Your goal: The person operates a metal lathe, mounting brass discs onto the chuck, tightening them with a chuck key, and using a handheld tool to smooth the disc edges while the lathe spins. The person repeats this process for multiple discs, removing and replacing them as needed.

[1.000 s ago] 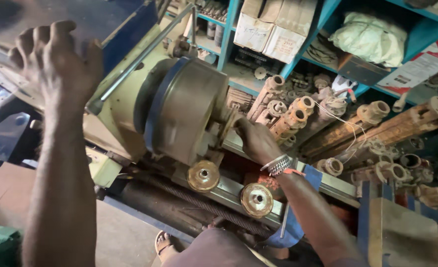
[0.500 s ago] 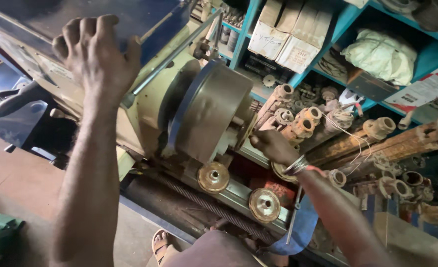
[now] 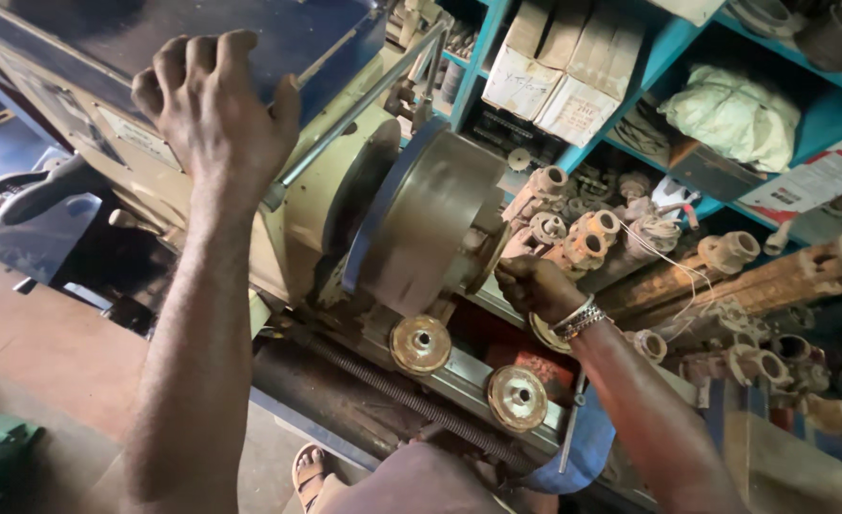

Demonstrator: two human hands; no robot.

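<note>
With the left hand (image 3: 214, 105) resting fingers-curled on the lathe headstock (image 3: 326, 205), the right hand (image 3: 532, 286) apparently pinches a brass disc (image 3: 486, 259) at the chuck (image 3: 421, 224) face; seat it square.

The right hand (image 3: 532, 286) hides whatever it grips beside the chuck (image 3: 426, 224).
</note>
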